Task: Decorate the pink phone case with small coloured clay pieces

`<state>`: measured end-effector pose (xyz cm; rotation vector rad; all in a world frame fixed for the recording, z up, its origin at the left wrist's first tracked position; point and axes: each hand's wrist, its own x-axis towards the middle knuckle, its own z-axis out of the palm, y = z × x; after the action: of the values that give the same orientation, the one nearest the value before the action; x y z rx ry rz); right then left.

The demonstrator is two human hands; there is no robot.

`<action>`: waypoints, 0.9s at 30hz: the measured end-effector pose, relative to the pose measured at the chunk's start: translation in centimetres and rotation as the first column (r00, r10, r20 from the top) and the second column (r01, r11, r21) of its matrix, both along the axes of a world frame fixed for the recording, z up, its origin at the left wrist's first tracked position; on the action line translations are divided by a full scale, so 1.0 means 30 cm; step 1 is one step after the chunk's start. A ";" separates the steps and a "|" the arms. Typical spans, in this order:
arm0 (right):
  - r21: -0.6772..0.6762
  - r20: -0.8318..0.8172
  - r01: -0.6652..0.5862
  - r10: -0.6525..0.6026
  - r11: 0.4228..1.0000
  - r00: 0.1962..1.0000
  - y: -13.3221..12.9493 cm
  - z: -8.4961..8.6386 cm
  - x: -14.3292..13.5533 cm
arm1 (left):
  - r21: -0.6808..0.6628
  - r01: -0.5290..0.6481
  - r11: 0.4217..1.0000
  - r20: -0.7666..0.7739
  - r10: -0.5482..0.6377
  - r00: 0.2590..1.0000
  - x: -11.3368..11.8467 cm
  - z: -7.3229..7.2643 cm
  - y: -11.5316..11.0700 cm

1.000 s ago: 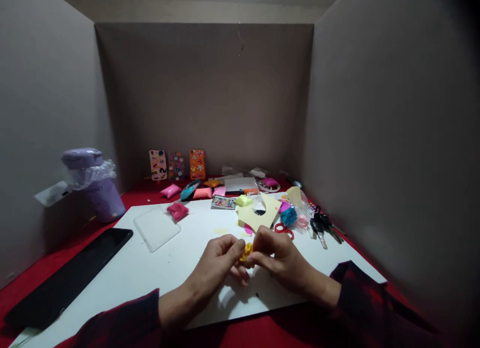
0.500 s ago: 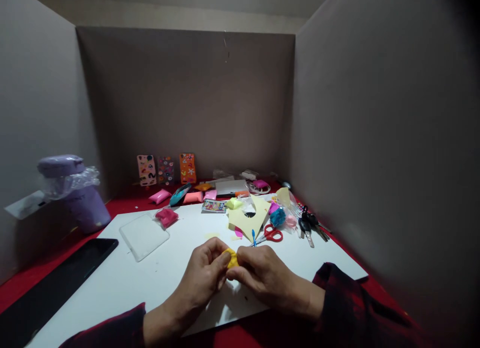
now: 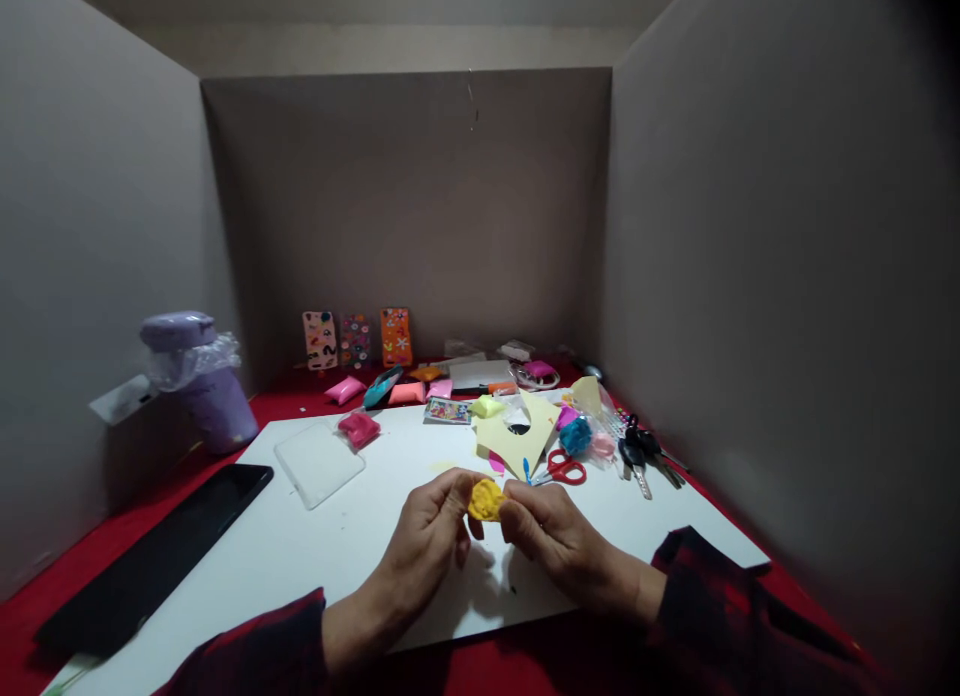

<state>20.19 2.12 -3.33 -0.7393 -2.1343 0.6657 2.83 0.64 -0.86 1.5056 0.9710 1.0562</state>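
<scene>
A flattened, lumpy piece of yellow clay (image 3: 486, 500) is held up between my two hands, above the white board (image 3: 397, 601). My left hand (image 3: 431, 526) pinches its left edge between thumb and fingers. On its right edge, the thumb and index finger of my right hand (image 3: 551, 531) press together. Just beyond the hands lie red-handled scissors (image 3: 568, 468), a small blue stick-like tool (image 3: 527, 470) and a pale yellow paper with a hole (image 3: 499, 440).
A clear phone case (image 3: 319, 476) and a crimson packet (image 3: 360, 429) lie at the left of the board. Keys (image 3: 637, 461) and a blue lump (image 3: 576, 436) are at right. A black phone-like slab (image 3: 157, 556) and purple tumbler (image 3: 214, 406) stand left. Decorated cases (image 3: 396, 337) lean behind.
The yellow clay has been turned so its broad face shows, and my fingers have drawn apart to its edges. The whole view has shifted, moving things rightward in the picture.
</scene>
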 end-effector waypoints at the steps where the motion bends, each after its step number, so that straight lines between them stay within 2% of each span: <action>1: 0.002 -0.002 0.003 -0.003 1.000 1.000 0.002 -0.003 0.002 | 0.003 0.015 1.000 0.002 -0.015 1.000 -0.003 0.001 -0.002; 8: 0.022 -0.022 -0.023 0.024 0.999 0.999 0.004 -0.020 0.001 | -0.059 0.153 0.987 0.025 -0.151 0.988 0.000 -0.021 -0.017; 12: 0.040 -0.047 0.050 -0.048 0.998 0.998 0.010 -0.029 -0.002 | -0.091 0.190 0.978 0.015 -0.190 0.982 0.000 -0.012 -0.018; 16: 0.092 -0.038 0.155 -0.152 0.984 0.988 0.019 -0.035 0.001 | -0.181 0.217 0.959 0.008 -0.219 0.976 0.004 -0.013 -0.015; 22: 0.155 -0.046 0.212 -0.207 0.965 0.977 0.003 -0.028 -0.005 | -0.198 0.106 0.974 -0.025 -0.114 0.993 0.017 -0.025 -0.008; 27: 0.279 -0.063 0.210 -0.200 0.937 0.978 0.004 0.029 -0.025 | -0.163 0.038 0.986 0.038 -0.032 0.999 0.019 0.018 0.035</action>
<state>19.45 2.26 -2.46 -0.7710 -2.0298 0.2498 3.40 1.69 -0.32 1.3608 0.9794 0.9511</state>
